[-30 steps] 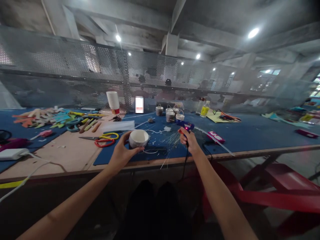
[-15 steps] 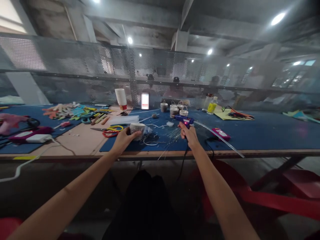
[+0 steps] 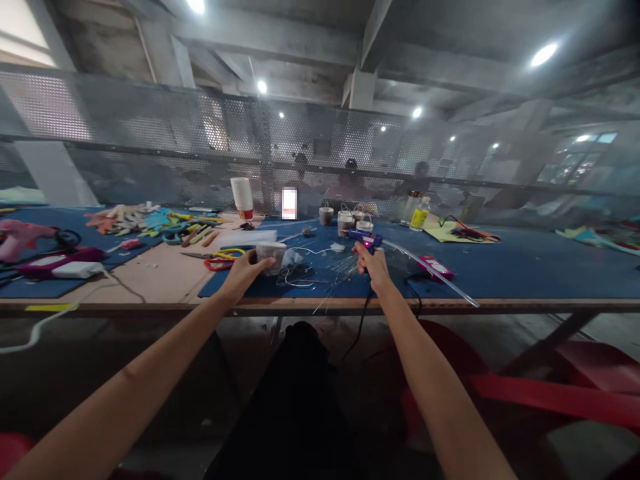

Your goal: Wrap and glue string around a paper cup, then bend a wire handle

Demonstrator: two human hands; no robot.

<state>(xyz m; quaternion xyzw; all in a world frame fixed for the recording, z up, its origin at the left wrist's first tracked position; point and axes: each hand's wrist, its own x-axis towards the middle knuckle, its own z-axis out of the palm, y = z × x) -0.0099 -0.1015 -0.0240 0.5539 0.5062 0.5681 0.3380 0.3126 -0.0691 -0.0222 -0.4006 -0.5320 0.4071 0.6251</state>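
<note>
My left hand (image 3: pixel 249 272) is closed around the side of a small pale cup (image 3: pixel 271 257) near the table's front edge. My right hand (image 3: pixel 373 265) grips a blue hot glue gun (image 3: pixel 364 238); a red light shows on its body and a long clear glue stick (image 3: pixel 430 269) sticks out of its back. The gun's nozzle points left and is apart from the cup. Between my hands lie thin loose wires (image 3: pixel 340 270), a white cord and some clear crumpled plastic (image 3: pixel 296 261). Small cups with handles (image 3: pixel 345 222) stand beyond the glue gun.
Scissors with yellow and red handles (image 3: pixel 220 263) lie left of my left hand. Farther left are felt scraps (image 3: pixel 125 220) and a pink glue gun (image 3: pixel 25 240). A paper cup stack (image 3: pixel 241 197) and a yellow bottle (image 3: pixel 421 215) stand at the back. A magenta box (image 3: pixel 434 267) sits right.
The cup in my left hand has turned more upright and shifted slightly left. My right hand keeps its hold on the glue gun, and the whole view has shifted a little.
</note>
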